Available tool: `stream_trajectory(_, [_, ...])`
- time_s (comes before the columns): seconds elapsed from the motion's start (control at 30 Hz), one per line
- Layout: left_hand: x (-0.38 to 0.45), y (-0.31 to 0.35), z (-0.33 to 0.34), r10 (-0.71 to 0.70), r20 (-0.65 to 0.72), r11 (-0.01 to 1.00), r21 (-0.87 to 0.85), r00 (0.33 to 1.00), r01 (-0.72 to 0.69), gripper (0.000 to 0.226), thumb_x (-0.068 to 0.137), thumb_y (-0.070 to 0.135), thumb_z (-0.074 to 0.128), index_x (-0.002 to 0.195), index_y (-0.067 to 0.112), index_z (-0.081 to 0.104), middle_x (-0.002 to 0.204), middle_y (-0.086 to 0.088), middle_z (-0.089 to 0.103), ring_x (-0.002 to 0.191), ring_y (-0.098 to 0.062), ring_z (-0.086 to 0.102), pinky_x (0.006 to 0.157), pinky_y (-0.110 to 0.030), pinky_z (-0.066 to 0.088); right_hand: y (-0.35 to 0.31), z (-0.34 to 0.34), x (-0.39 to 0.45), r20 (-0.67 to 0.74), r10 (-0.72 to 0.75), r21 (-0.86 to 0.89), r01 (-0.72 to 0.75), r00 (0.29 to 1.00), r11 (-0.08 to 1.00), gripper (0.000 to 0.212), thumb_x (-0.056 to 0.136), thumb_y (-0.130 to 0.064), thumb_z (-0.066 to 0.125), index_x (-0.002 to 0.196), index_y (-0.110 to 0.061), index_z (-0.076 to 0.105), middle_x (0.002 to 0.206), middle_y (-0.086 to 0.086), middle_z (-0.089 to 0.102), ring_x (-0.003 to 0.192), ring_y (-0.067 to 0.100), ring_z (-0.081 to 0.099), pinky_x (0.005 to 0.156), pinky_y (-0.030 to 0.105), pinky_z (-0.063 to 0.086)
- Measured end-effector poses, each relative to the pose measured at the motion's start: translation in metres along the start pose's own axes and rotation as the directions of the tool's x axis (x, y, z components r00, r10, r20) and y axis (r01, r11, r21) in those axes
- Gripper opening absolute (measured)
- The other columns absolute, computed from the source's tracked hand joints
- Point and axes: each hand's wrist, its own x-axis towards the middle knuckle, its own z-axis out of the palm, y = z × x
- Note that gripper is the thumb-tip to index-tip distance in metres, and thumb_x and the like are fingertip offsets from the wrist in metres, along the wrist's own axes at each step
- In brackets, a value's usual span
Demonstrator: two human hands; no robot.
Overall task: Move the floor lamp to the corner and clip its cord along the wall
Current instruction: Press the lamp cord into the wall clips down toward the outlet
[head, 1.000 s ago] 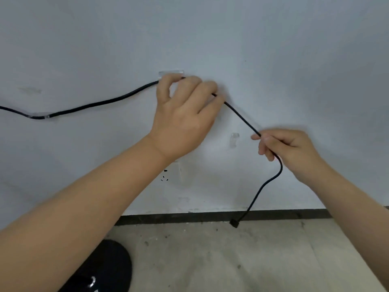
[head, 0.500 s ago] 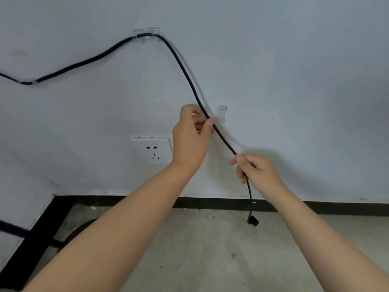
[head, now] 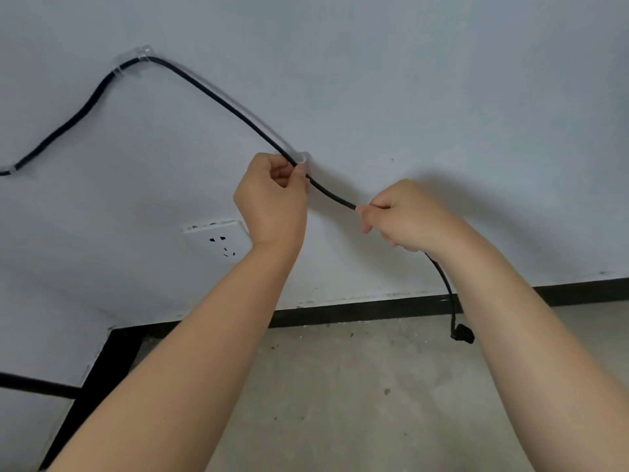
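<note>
A black cord runs along the white wall. It passes through a clear clip high up and another clip at the far left edge. My left hand pinches the cord right at a third clear clip on the wall. My right hand grips the cord lower to the right, holding the stretch between the hands taut. Below my right hand the cord hangs down to a black plug just above the floor.
A white wall socket sits below and left of my left hand. A black baseboard lines the wall over a bare concrete floor. A black bar crosses the lower left by the room corner.
My left hand left the upper clip, slid down the cord and now holds it at the lower clip. My right hand stays shut on the cord. The view has drawn closer.
</note>
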Motion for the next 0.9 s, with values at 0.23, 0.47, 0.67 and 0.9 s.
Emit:
stream_trajectory(0.23, [-0.002, 0.008, 0.002, 0.123, 0.049, 0.954, 0.269, 0.991, -0.132, 0.011, 0.083, 0.004, 0.061, 0.093, 0.003, 0.066, 0.078, 0.003, 0.06, 0.071, -0.011, 0.056, 0.062, -0.015, 0.044, 0.006, -0.004, 0.008, -0.01, -0.002, 0.075, 0.003, 1.0, 0.997, 0.033, 0.092, -0.022, 0.048, 0.063, -0.012, 0.061, 0.041, 0.003, 0.041, 0.02, 0.005, 0.035, 0.041, 0.022, 0.024])
stream_trajectory(0.47, [0.006, 0.007, -0.001, 0.145, 0.048, 0.94, 0.304, 0.988, -0.153, 0.021, 0.085, 0.019, 0.062, 0.065, 0.023, 0.058, 0.062, 0.01, 0.056, 0.067, -0.013, 0.056, 0.066, -0.022, 0.045, 0.026, -0.015, 0.017, -0.189, -0.132, 0.074, 0.148, 0.973, 0.986, 0.039, 0.091, -0.025, 0.051, 0.085, 0.013, 0.062, 0.059, 0.026, 0.044, 0.051, 0.021, 0.038, 0.048, 0.023, 0.026])
stream_trajectory(0.67, [0.006, -0.017, -0.015, 0.141, 0.151, 0.963, 0.21, 0.978, -0.171, 0.02, 0.088, 0.001, 0.055, 0.094, 0.014, 0.068, 0.081, 0.006, 0.062, 0.073, -0.01, 0.058, 0.065, -0.005, 0.047, 0.055, 0.039, 0.015, -0.183, -0.2, 0.048, 0.212, 0.963, 0.976, 0.034, 0.095, -0.013, 0.042, 0.085, 0.013, 0.06, 0.081, 0.031, 0.062, 0.073, 0.035, 0.054, 0.067, 0.038, 0.042])
stream_trajectory(0.9, [0.008, -0.033, -0.023, 0.145, 0.185, 0.953, 0.24, 0.972, -0.188, 0.025, 0.089, -0.002, 0.052, 0.106, 0.008, 0.068, 0.094, 0.004, 0.063, 0.083, -0.01, 0.057, 0.06, 0.007, 0.042, 0.076, 0.108, 0.02, -0.028, -0.158, 0.033, 0.159, 0.987, 0.987, 0.03, 0.098, -0.017, 0.037, 0.07, -0.01, 0.044, 0.066, 0.012, 0.051, 0.064, 0.027, 0.051, 0.059, 0.028, 0.033])
